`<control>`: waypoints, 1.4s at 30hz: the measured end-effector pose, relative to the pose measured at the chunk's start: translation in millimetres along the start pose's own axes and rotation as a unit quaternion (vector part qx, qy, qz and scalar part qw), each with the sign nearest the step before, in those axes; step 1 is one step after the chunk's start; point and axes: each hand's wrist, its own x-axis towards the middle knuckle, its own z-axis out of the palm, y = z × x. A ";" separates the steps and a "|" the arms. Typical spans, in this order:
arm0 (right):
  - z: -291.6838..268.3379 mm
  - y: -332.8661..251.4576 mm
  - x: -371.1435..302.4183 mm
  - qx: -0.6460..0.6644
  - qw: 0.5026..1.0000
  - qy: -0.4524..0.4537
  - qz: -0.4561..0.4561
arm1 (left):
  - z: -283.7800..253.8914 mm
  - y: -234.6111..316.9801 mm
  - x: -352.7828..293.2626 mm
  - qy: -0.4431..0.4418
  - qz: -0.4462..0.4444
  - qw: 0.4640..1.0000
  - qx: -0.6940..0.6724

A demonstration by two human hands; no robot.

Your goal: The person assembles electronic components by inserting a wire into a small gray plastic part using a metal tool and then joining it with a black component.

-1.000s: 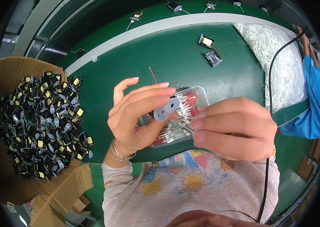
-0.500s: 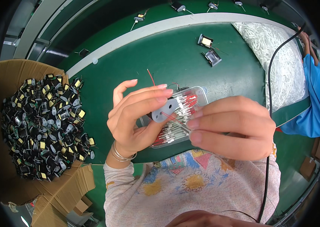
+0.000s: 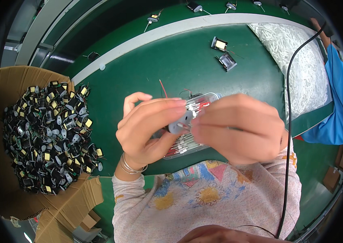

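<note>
My left hand (image 3: pixel 145 127) is closed around a small black part with a grey oval end plate (image 3: pixel 176 127), holding it tilted with the plate toward my right hand. A thin red wire (image 3: pixel 163 88) sticks up beyond my left fingers. My right hand (image 3: pixel 240 129), blurred by motion, has its fingers pinched together close against the plate. Between the plate and these fingertips shows a short bit of a thin wire lead (image 3: pixel 183 126); the rest is hidden. Beneath both hands sits a clear plastic tray (image 3: pixel 213 96) with many red and white wire leads (image 3: pixel 187 143), partly covered.
A cardboard box (image 3: pixel 5 75) heaped with similar black parts (image 3: pixel 54 137) stands at left. Two black parts (image 3: pixel 227 62) lie on the green table (image 3: pixel 139 65). A bag of white tubes (image 3: pixel 297 69) is at right, a black cable (image 3: pixel 288 162) before it. Someone in a blue sleeve (image 3: pixel 335 85) is beyond.
My right hand has moved left, up to the grey plate, and less of the wire lead shows between them. My left hand has stayed nearly in place.
</note>
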 end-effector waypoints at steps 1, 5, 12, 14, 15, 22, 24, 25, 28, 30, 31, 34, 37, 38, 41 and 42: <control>4.3 -0.1 -0.9 0.020 0.999 0.018 0.044 | -1.2 1.0 1.6 -0.035 0.007 0.999 0.017; 3.6 0.4 1.7 0.050 0.988 0.018 0.147 | 6.2 0.3 -3.2 0.012 -0.051 0.996 -0.071; 6.6 8.8 -2.3 -0.014 0.995 0.023 0.096 | 11.1 0.7 -11.1 0.041 -0.111 0.970 -0.210; 10.0 7.9 -3.9 -0.039 0.997 0.042 0.047 | 11.2 2.7 -11.4 0.043 -0.143 0.957 -0.250; 12.5 7.5 -3.5 -0.044 0.997 0.048 0.029 | 11.3 3.5 -12.0 0.044 -0.144 0.957 -0.248; 21.4 6.3 -7.8 -0.086 0.994 0.067 -0.018 | 28.3 3.9 -22.8 0.137 -0.059 0.974 -0.170; 20.0 8.1 -7.6 -0.085 0.993 0.076 -0.009 | 27.9 1.1 -20.3 0.121 -0.005 0.988 -0.094; 15.3 13.5 -6.3 -0.027 0.998 0.049 0.038 | 24.0 2.0 -17.2 0.121 -0.007 0.988 -0.094; 14.7 13.5 -7.2 0.033 0.995 0.025 0.091 | 17.3 4.6 -13.2 0.062 -0.041 0.993 -0.093; 18.9 5.8 -8.4 -0.010 0.996 0.037 0.080 | 19.4 3.9 -15.3 0.082 -0.087 0.978 -0.169; 19.2 5.1 -7.9 -0.010 0.996 0.035 0.080 | 20.6 3.6 -15.3 0.084 -0.088 0.978 -0.170; 22.1 9.9 -6.0 -0.004 0.996 0.038 0.084 | 23.0 2.7 -15.9 0.110 -0.076 0.983 -0.129; 28.1 10.3 -3.5 0.035 0.995 0.044 0.079 | 20.1 2.7 -15.2 0.143 -0.067 0.978 -0.135; 30.7 13.2 -0.9 0.048 0.996 0.036 0.072 | 17.8 1.9 -14.5 0.136 -0.083 0.978 -0.137; 48.0 35.5 11.5 0.045 0.992 0.032 0.111 | 18.7 -31.1 -11.3 0.186 -0.055 0.972 -0.134; 53.8 49.9 14.0 0.063 0.986 -0.003 0.157 | 10.9 -44.4 -10.5 0.117 -0.116 0.980 -0.109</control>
